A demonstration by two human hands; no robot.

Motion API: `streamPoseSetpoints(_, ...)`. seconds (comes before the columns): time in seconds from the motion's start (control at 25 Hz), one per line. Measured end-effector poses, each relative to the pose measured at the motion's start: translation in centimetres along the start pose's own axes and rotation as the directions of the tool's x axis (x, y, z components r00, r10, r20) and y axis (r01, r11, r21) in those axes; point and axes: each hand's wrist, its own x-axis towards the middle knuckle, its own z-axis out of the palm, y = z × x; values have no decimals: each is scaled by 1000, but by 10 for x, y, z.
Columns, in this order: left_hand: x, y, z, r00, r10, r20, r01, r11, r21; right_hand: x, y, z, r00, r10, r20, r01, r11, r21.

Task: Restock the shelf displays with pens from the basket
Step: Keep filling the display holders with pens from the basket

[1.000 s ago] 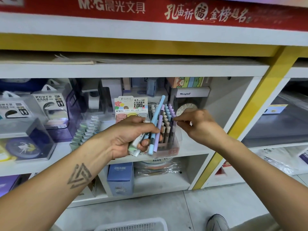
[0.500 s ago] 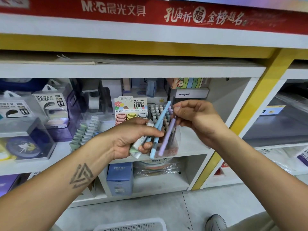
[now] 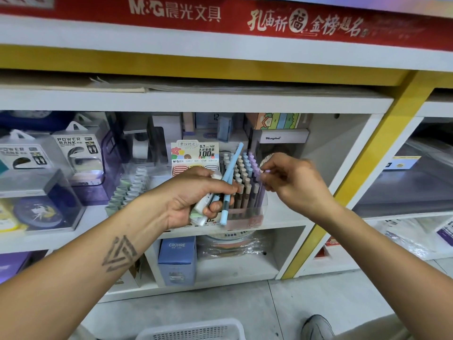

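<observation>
Fingers of right hand point(image 3: 291, 180) pinch purple pen point(image 3: 266, 171); left hand point(image 3: 196, 195) grips blue pens point(image 3: 229, 182).

We see light blue pens point(image 3: 229, 177), a lilac pen point(image 3: 266, 171), a white basket point(image 3: 193, 331), and a red banner point(image 3: 245, 18) over a yellow strip point(image 3: 171, 66).
</observation>
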Motion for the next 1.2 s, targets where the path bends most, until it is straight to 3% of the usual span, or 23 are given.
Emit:
streamPoseSetpoints(0.2, 0, -1, -2, 1000, 0, 16, 0, 1000, -6, -5, 1, 3, 993, -2, 118, 6, 1000, -29)
streamPoseSetpoints(0.32, -3, -1, -1, 999, -8, 47, 9, 1000, -9, -3, 1, 2, 992, -43, 122, 61, 987, -149)
streamPoseSetpoints(0.48, -6, -1, 2, 993, -33, 115, 35, 999, -10, 1, -4, -1, 994, 8, 112, 10, 988, -156)
streamPoseSetpoints(0.52, -7, 0, 3, 991, -40, 129, 42, 999, -10, 2, -6, 0, 996, 34, 78, -27, 995, -92)
streamPoseSetpoints(0.6, -7, 1, 4, 985, -53, 163, 55, 998, -8, 7, -12, 0, 990, 138, 32, -142, 968, 208)
streamPoseSetpoints(0.68, -8, 2, 6, 979, -57, 195, 61, 998, -12, 11, -20, -1, 974, 207, 94, -226, 834, 503)
streamPoseSetpoints(0.72, -8, 2, 7, 979, -51, 199, 56, 998, -18, 12, -22, 1, 970, 208, 123, -240, 785, 570)
streamPoseSetpoints(0.88, -4, 3, 6, 996, 26, 82, -15, 992, -126, 9, -29, 8, 964, 178, 197, -261, 777, 573)
streamPoseSetpoints(1.04, 0, 4, 1, 987, 134, -87, -146, 976, -162, 1, -40, 15, 883, 86, 461, -351, 774, 528)
streamPoseSetpoints(1.12, 0, 4, 3, 977, 168, -129, -187, 970, -155, -1, -47, 21, 876, 70, 477, -357, 760, 544)
streamPoseSetpoints(1.2, 1, 5, 2, 968, 171, -182, -203, 964, -171, 0, -49, 25, 909, 96, 407, -334, 751, 570)
